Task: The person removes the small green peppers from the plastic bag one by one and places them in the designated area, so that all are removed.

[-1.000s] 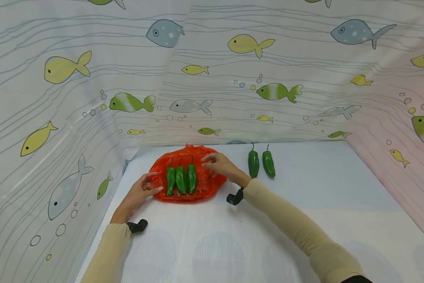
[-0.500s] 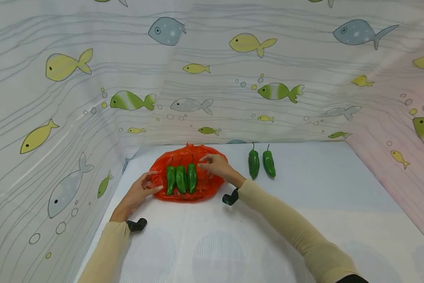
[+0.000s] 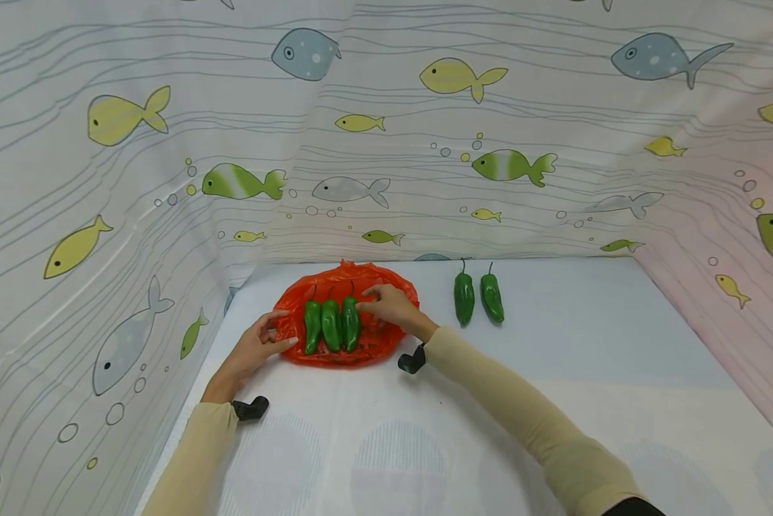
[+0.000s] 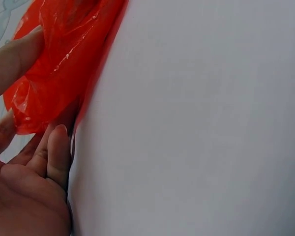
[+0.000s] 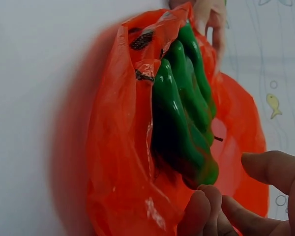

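An orange plastic bag (image 3: 360, 276) lies flat on the white table, with three green peppers (image 3: 330, 324) side by side on it. My left hand (image 3: 257, 347) holds the bag's left edge between thumb and fingers; the left wrist view shows the crinkled bag (image 4: 69, 54) against the left hand (image 4: 29, 191). My right hand (image 3: 386, 304) hovers over the bag's right half, fingers loosely bent, with fingertips right by the rightmost pepper (image 3: 350, 322). The right wrist view shows the peppers (image 5: 182, 123) on the bag (image 5: 113, 147) and my right hand's fingertips (image 5: 201, 209) close to a pepper's end, holding nothing.
Two more green peppers (image 3: 463, 297) (image 3: 491, 297) lie on the table (image 3: 425, 430) to the right of the bag. Fish-patterned curtain walls (image 3: 102, 215) close in the left, back and right sides. White tabletop stretches toward me and to the right.
My right hand has slid left across the bag toward the rightmost pepper. The left hand and the peppers have stayed put.
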A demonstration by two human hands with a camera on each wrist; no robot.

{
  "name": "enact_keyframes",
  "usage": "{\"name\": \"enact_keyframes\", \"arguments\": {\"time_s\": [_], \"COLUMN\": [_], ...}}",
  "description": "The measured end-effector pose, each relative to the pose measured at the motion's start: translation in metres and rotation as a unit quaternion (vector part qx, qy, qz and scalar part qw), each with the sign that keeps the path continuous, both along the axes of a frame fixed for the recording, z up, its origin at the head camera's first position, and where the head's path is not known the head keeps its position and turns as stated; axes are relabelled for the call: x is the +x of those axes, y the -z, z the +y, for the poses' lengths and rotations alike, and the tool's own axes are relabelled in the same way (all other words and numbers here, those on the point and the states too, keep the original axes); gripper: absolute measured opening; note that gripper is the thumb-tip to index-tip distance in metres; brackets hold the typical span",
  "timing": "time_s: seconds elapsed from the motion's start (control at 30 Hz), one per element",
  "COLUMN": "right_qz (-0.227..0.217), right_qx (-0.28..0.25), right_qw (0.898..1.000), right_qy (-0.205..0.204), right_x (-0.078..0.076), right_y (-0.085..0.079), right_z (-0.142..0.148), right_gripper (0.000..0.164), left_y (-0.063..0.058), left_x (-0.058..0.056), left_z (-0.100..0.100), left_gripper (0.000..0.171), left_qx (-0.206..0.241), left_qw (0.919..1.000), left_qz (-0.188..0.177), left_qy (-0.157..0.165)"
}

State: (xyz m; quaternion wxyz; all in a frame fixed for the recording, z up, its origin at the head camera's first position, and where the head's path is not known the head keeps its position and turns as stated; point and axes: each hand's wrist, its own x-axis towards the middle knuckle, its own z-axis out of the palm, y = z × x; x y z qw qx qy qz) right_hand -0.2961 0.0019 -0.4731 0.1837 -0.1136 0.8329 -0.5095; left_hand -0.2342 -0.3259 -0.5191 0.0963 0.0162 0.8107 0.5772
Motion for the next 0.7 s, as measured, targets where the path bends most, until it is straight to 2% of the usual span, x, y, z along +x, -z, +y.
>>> {"name": "enact_keyframes", "arguments": {"time_s": [0.4,0.7], "right_qz": [-0.013,-0.008], "right_qx": [0.005,0.008], "right_qw": [1.0,0.999], "right_qy": [0.022,0.036], "right_x": [-0.005,-0.009], "right_y": [0.006,0.013], "right_z": [-0.014,-0.021], "right_gripper": [0.054,0.052], "left_y": [0.0,0.002], "left_x": [0.0,-0.001], "left_z": [0.0,-0.001], "left_gripper": [0.074,0.074], "left_qx": [-0.001,-0.003], "left_qw": [1.0,1.0], "left_qz": [-0.007,0.003], "left_qy": [-0.006,-0.003]}}
